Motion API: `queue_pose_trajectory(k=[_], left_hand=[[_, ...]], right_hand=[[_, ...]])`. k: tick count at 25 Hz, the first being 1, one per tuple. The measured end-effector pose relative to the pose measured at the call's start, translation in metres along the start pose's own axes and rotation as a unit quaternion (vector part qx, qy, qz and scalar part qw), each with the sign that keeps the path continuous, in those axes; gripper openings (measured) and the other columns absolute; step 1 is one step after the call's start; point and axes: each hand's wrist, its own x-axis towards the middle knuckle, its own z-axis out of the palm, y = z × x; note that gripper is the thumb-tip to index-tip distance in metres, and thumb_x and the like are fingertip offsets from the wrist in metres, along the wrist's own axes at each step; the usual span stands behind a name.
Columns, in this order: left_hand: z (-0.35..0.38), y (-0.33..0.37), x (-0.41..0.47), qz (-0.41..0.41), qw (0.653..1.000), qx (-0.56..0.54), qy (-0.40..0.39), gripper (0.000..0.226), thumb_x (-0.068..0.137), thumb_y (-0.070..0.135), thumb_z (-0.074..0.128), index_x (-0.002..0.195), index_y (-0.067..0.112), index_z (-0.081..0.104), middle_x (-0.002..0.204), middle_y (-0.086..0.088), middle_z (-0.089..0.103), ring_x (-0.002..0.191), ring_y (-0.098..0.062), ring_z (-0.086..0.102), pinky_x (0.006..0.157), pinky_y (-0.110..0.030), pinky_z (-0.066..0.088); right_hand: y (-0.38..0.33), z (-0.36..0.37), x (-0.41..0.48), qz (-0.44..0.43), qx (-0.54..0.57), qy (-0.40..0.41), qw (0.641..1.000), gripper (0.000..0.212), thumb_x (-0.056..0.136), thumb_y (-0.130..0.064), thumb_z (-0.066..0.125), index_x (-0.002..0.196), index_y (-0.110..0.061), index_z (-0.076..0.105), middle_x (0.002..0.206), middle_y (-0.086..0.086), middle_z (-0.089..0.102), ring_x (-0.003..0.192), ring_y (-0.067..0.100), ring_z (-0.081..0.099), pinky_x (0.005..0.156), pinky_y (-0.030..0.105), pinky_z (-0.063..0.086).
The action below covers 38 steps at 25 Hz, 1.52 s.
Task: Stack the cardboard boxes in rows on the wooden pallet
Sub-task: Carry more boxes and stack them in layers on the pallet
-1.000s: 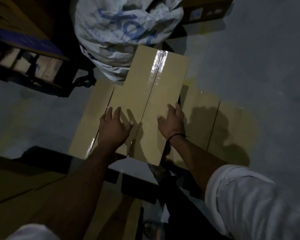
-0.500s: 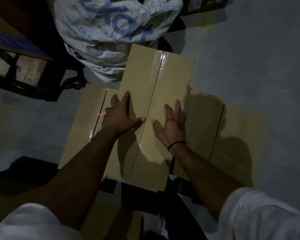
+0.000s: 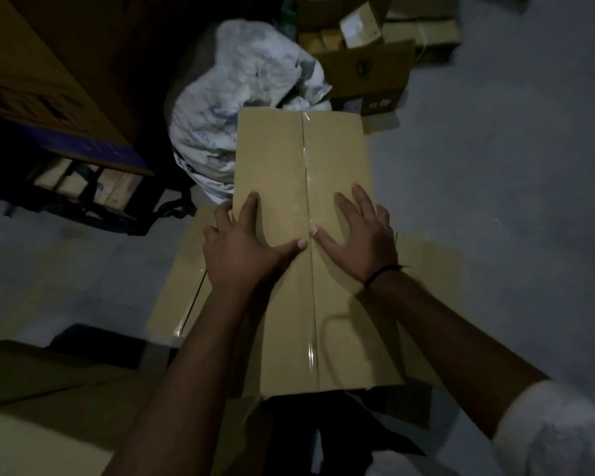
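A long taped cardboard box (image 3: 289, 159) lies flat-side up in the middle of the view, its tape seam running away from me. My left hand (image 3: 241, 245) rests on its left half with fingers over the left edge. My right hand (image 3: 361, 231) lies flat on the right half, fingers spread, thumb at the seam. Beneath it, another taped cardboard box (image 3: 182, 286) shows on the left, and a box edge (image 3: 423, 255) shows on the right. The pallet under them is hidden.
A white woven sack (image 3: 241, 108) bulges just behind the box. Open cartons (image 3: 364, 63) stand at the back right. A dark pallet with stacked boxes (image 3: 66, 108) fills the far left. More cardboard boxes (image 3: 42, 400) sit at the near left. Grey floor (image 3: 512, 201) spreads to the right.
The top box now sits straight and nearer to me, and my hands have spread toward its sides. My view has tilted up, showing cartons behind the sack.
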Motion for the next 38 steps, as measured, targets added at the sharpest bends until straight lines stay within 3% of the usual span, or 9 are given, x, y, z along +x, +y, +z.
queue_pose_trajectory(k=[8, 13, 19, 25, 31, 38], left_hand=[[-0.159, 0.043, -0.223, 0.025, 0.992, -0.029, 0.121, 0.117, 0.057, 0.092, 0.063, 0.155, 0.043, 0.023, 0.162, -0.003, 0.02, 0.143, -0.036, 0.026, 0.11, -0.052, 0.034], [-0.209, 0.026, -0.363, -0.04, 0.977, -0.031, 0.206, 0.118, 0.053, 0.096, 0.056, 0.154, 0.051, 0.016, 0.165, 0.004, 0.013, 0.148, -0.032, 0.018, 0.114, -0.056, 0.034], [-0.218, -0.013, -0.501, -0.177, 0.94, -0.045, 0.288, 0.117, 0.054, 0.095, 0.06, 0.154, 0.052, 0.016, 0.163, 0.006, 0.016, 0.146, -0.028, 0.021, 0.109, -0.054, 0.038], [-0.2, -0.033, -0.63, -0.316, 0.885, -0.033, 0.34, 0.119, 0.052, 0.098, 0.058, 0.153, 0.055, 0.012, 0.162, 0.007, 0.015, 0.147, -0.026, 0.022, 0.109, -0.053, 0.04], [-0.185, -0.066, -0.758, -0.425, 0.829, -0.033, 0.361, 0.12, 0.052, 0.095, 0.063, 0.153, 0.053, 0.015, 0.162, 0.004, 0.017, 0.146, -0.027, 0.022, 0.108, -0.052, 0.038], [-0.199, -0.138, -0.892, -0.489, 0.774, -0.021, 0.402, 0.119, 0.05, 0.095, 0.064, 0.152, 0.053, 0.021, 0.161, 0.0, 0.022, 0.145, -0.03, 0.025, 0.108, -0.054, 0.039]], right_hand=[[-0.073, -0.172, -0.185, -0.105, -0.001, 0.1, 0.989, 0.086, 0.08, -0.084, 0.041, 0.151, -0.036, 0.033, 0.165, -0.004, 0.018, 0.143, 0.034, 0.027, 0.108, 0.055, 0.04], [-0.112, -0.221, -0.282, -0.231, 0.02, 0.118, 0.966, 0.09, 0.077, -0.087, 0.039, 0.151, -0.036, 0.034, 0.164, -0.004, 0.021, 0.144, 0.036, 0.026, 0.105, 0.058, 0.043], [-0.159, -0.21, -0.37, -0.366, 0.023, 0.025, 0.93, 0.086, 0.079, -0.086, 0.042, 0.151, -0.04, 0.031, 0.165, -0.007, 0.018, 0.147, 0.033, 0.023, 0.109, 0.056, 0.037], [-0.174, -0.193, -0.462, -0.491, 0.042, -0.08, 0.866, 0.09, 0.077, -0.086, 0.04, 0.151, -0.037, 0.031, 0.165, -0.006, 0.018, 0.145, 0.034, 0.026, 0.11, 0.053, 0.036], [-0.193, -0.156, -0.579, -0.568, 0.043, -0.14, 0.81, 0.087, 0.077, -0.086, 0.044, 0.149, -0.038, 0.033, 0.165, -0.005, 0.019, 0.143, 0.034, 0.028, 0.109, 0.05, 0.037], [-0.253, -0.122, -0.723, -0.633, 0.063, -0.178, 0.751, 0.084, 0.079, -0.083, 0.047, 0.147, -0.037, 0.036, 0.164, -0.004, 0.019, 0.142, 0.033, 0.03, 0.107, 0.048, 0.041]])
